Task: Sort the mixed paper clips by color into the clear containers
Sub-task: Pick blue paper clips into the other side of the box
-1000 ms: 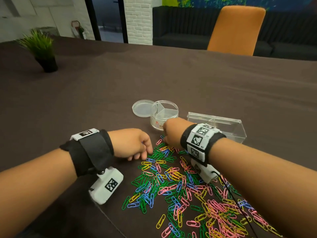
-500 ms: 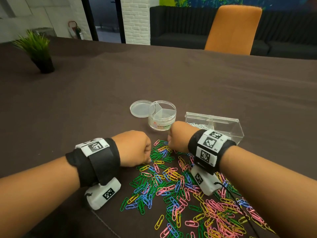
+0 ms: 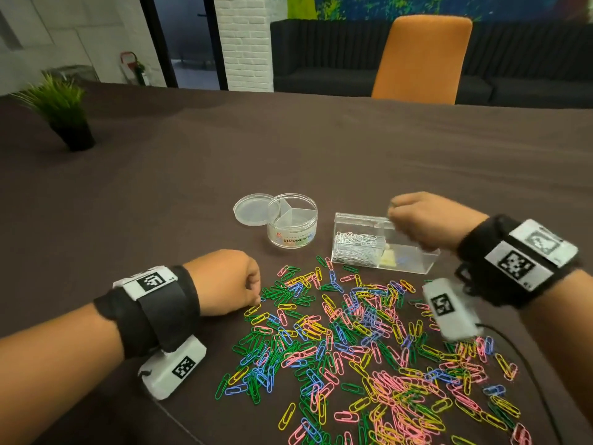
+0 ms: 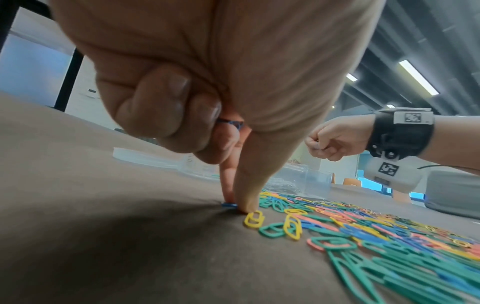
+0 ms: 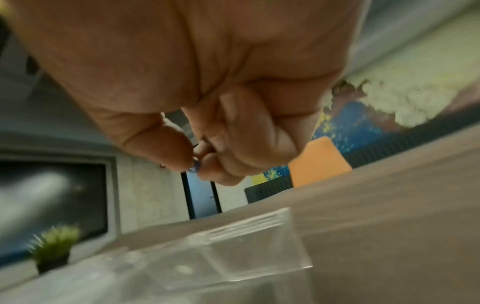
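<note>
A pile of mixed green, pink, yellow and blue paper clips lies on the dark table. My left hand is at the pile's left edge. In the left wrist view its thumb and forefinger pinch a blue clip against the table, and its curled fingers hold more blue clips. My right hand hovers over the clear rectangular box and pinches a small blue clip between thumb and fingertip. The box's left compartment holds silver clips.
A clear round divided container stands left of the box, with its lid lying beside it. A small potted plant is at the far left. An orange chair stands behind the table's far edge.
My right hand rose from the top of the pile and moved right and back over the rectangular box. My left hand stayed at the pile's left edge.
</note>
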A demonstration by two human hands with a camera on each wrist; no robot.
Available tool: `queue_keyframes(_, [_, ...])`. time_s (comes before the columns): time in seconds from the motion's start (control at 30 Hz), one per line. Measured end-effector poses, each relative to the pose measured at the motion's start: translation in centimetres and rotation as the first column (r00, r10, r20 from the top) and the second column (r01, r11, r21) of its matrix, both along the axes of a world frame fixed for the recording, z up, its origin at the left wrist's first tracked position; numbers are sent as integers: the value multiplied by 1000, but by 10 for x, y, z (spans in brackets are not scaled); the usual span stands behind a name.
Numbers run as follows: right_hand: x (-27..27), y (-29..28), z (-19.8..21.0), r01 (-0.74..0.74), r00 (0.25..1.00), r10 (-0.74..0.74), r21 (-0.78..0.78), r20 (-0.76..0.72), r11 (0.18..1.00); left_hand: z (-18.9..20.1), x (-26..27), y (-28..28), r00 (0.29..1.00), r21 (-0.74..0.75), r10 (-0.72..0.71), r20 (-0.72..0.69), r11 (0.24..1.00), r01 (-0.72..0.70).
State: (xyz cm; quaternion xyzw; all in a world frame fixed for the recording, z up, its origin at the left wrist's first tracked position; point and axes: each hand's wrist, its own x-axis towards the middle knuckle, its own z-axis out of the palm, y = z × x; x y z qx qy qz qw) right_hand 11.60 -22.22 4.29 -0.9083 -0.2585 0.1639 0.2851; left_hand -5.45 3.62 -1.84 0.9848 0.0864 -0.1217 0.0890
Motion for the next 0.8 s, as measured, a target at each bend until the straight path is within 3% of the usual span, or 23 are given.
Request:
queue_keyframes(0.1, [26, -21, 1, 112, 969, -64, -196, 237, 974, -1, 0, -2, 999, 66, -37, 7, 997, 37])
queue_keyframes(0.23, [38, -28, -13, 94, 969, -3, -359, 247, 929, 2, 4, -5, 997, 117, -55, -62, 991, 62])
queue_keyframes(0.43, [33, -25, -13, -1, 973, 70, -301, 218, 953, 5, 10, 4, 980, 92, -10, -198, 995, 28])
queue_keyframes(0.53, [32, -35, -8, -11, 974, 54, -193, 219, 981, 17, 17, 9, 971, 165, -47, -233, 982, 87])
queue_keyframes(0.67, [36, -65, -12, 61, 926, -19, -101, 377, 993, 47, 49, -22, 960, 289, -253, -120, 916, 278])
queue_keyframes(0.77, [34, -93, -25, 30, 958, 56, -296, 280, 955, 59, 79, -59, 955, 113, -293, 54, 952, 286])
queue_keyframes(0.8, [32, -102, -29, 2, 967, 92, -371, 237, 928, 57, 88, -70, 926, 173, -371, 70, 919, 355])
